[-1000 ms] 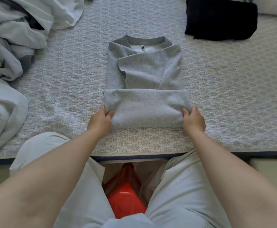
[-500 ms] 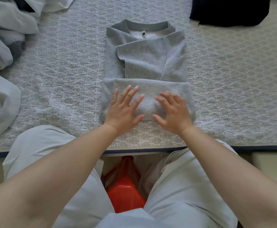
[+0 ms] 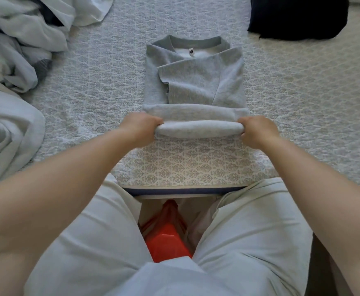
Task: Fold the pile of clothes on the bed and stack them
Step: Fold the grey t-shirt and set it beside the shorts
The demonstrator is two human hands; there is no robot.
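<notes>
Both hands curl round the ends of the rolled near fold of the grey fleece sweatshirt (image 3: 194, 82): the left hand (image 3: 139, 129) clamps the left end, the right hand (image 3: 256, 130) the right end, fingers tucked underneath. The sweatshirt lies in the middle of the pale patterned quilt (image 3: 303, 99), collar away from the person, sleeves crossed over the chest.

The likely trouble is a skewed fold. If one hand carries its end further than the other, the bundle would probably land crooked, and the thick fleece may spring open once let go. The crossed sleeves could also slip out sideways.

The fingertips are hidden under the roll, so how deep the hold goes is unclear. The heap of unfolded pale clothes (image 3: 23, 45) is cut off at the left edge, and the dark folded garment (image 3: 298, 17) at the top.
</notes>
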